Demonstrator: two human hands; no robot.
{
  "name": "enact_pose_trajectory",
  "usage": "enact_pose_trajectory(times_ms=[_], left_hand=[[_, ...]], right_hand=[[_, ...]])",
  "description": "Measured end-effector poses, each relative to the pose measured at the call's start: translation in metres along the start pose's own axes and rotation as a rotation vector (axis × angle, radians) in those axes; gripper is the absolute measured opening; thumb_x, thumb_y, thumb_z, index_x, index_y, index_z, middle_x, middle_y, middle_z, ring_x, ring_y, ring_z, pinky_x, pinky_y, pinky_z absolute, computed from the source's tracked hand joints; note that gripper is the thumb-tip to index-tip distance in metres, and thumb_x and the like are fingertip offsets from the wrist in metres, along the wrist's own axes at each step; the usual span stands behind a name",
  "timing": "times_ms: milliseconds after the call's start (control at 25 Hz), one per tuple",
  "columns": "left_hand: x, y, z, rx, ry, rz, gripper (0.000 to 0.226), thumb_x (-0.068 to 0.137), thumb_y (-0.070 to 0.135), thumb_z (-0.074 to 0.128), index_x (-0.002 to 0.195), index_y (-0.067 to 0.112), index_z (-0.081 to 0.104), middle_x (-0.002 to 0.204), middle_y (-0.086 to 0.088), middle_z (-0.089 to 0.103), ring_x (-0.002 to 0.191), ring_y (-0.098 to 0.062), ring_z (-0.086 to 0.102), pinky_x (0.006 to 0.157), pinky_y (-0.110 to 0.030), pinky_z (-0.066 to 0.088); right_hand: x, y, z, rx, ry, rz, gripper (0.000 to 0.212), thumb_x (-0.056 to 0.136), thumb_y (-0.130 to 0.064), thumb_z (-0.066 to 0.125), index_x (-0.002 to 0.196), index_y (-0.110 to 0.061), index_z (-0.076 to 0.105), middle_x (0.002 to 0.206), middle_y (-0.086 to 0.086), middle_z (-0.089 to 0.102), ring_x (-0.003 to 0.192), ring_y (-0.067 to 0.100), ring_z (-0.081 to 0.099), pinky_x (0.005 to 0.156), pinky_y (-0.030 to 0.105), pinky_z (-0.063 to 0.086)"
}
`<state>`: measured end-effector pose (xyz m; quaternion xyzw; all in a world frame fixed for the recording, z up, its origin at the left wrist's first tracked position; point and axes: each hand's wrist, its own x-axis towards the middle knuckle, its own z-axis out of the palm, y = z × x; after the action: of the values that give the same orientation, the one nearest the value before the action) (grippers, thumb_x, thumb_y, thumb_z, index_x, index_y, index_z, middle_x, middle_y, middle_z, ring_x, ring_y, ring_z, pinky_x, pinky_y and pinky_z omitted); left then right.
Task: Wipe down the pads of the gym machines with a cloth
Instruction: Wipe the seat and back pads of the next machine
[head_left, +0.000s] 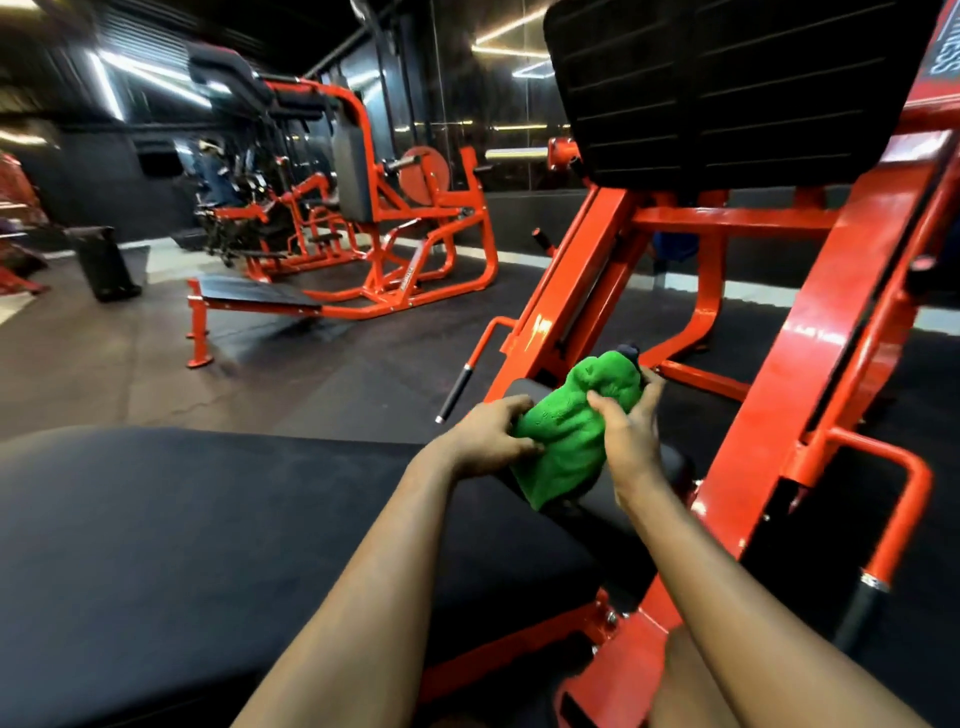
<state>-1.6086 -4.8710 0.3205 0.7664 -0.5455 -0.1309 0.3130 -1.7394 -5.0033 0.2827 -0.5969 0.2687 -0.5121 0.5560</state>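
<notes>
The person holds a bunched green cloth (566, 436) in both hands, just above the small seat pad (519, 388) of an orange leg press. The left hand (493, 436) grips the cloth's left edge with curled fingers. The right hand (628, 431) pinches its right side between thumb and fingers. Whether the cloth touches the seat pad cannot be told. A wide black back pad (208, 519) fills the near left. The ribbed black footplate (727, 88) stands above on the frame (841, 322). Another orange machine (415, 249) stands well apart on the floor (104, 364).
</notes>
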Motion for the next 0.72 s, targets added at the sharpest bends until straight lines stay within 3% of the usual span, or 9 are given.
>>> enact_pose_trajectory(times_ms=[120, 200, 320, 440, 520, 600, 680, 720], left_hand=[[0.003, -0.031, -0.011, 0.114, 0.128, -0.006, 0.02, 0.079, 0.009, 0.063, 0.091, 0.017, 0.049, 0.077, 0.0, 0.056, 0.07, -0.012, 0.051, 0.067, -0.03, 0.044], [0.012, -0.047, -0.02, 0.165, 0.175, 0.008, 0.02, 0.077, 0.006, 0.06, 0.091, 0.015, 0.049, 0.076, -0.003, 0.058, 0.068, -0.014, 0.05, 0.063, -0.026, 0.042], [0.035, -0.054, -0.047, 0.254, 0.168, 0.033, 0.023, 0.075, 0.007, 0.064, 0.092, 0.018, 0.054, 0.078, 0.001, 0.061, 0.073, -0.017, 0.055, 0.067, -0.028, 0.041], [0.059, -0.031, -0.091, 0.329, 0.106, 0.022, 0.026, 0.076, 0.016, 0.078, 0.094, 0.019, 0.059, 0.082, 0.006, 0.06, 0.083, -0.02, 0.06, 0.069, -0.031, 0.038], [0.063, -0.004, -0.121, 0.406, 0.078, -0.001, 0.03, 0.078, 0.027, 0.081, 0.095, 0.015, 0.059, 0.082, 0.007, 0.055, 0.085, -0.019, 0.052, 0.071, -0.03, 0.034], [0.066, 0.027, -0.158, 0.425, 0.039, -0.017, 0.035, 0.08, 0.035, 0.079, 0.097, 0.012, 0.06, 0.087, 0.004, 0.057, 0.088, -0.016, 0.044, 0.078, -0.033, 0.037], [0.061, 0.067, -0.202, 0.38, 0.003, -0.056, 0.032, 0.083, 0.037, 0.076, 0.099, 0.017, 0.057, 0.091, 0.002, 0.06, 0.091, -0.019, 0.049, 0.079, -0.035, 0.04], [0.055, 0.092, -0.227, 0.329, 0.0, -0.112, 0.03, 0.085, 0.037, 0.074, 0.099, 0.021, 0.053, 0.089, 0.002, 0.061, 0.089, -0.022, 0.054, 0.074, -0.034, 0.04]], right_hand=[[0.007, 0.034, 0.011, -0.186, -0.032, -0.046, 0.069, 0.074, -0.011, 0.08, 0.133, -0.024, 0.046, 0.132, 0.005, 0.052, 0.122, 0.017, 0.049, 0.11, 0.033, 0.037], [0.013, 0.06, 0.02, -0.249, -0.075, -0.067, 0.056, 0.072, -0.01, 0.082, 0.119, -0.027, 0.058, 0.12, 0.001, 0.058, 0.113, 0.018, 0.055, 0.102, 0.033, 0.042], [0.018, 0.077, 0.031, -0.416, -0.117, -0.067, 0.031, 0.069, -0.027, 0.089, 0.089, -0.027, 0.065, 0.092, -0.001, 0.061, 0.095, 0.03, 0.06, 0.085, 0.042, 0.048], [0.018, 0.05, 0.032, -0.507, -0.194, 0.054, 0.041, 0.065, -0.058, 0.082, 0.072, -0.026, 0.058, 0.077, -0.006, 0.066, 0.085, 0.027, 0.062, 0.078, 0.047, 0.052], [0.024, 0.01, 0.029, -0.485, -0.218, 0.116, 0.043, 0.061, -0.061, 0.081, 0.076, -0.028, 0.057, 0.074, -0.009, 0.068, 0.078, 0.022, 0.066, 0.078, 0.047, 0.053], [0.037, -0.044, 0.031, -0.53, -0.273, 0.136, 0.046, 0.064, -0.042, 0.088, 0.092, -0.035, 0.053, 0.09, -0.016, 0.069, 0.085, 0.014, 0.064, 0.085, 0.042, 0.048], [0.041, -0.115, 0.04, -0.621, -0.298, 0.031, 0.06, 0.064, -0.028, 0.089, 0.108, -0.04, 0.05, 0.103, -0.021, 0.058, 0.097, 0.005, 0.053, 0.084, 0.038, 0.041], [0.043, -0.154, 0.046, -0.598, -0.325, -0.013, 0.058, 0.064, -0.023, 0.089, 0.107, -0.038, 0.053, 0.104, -0.018, 0.058, 0.095, 0.005, 0.053, 0.081, 0.038, 0.043]])
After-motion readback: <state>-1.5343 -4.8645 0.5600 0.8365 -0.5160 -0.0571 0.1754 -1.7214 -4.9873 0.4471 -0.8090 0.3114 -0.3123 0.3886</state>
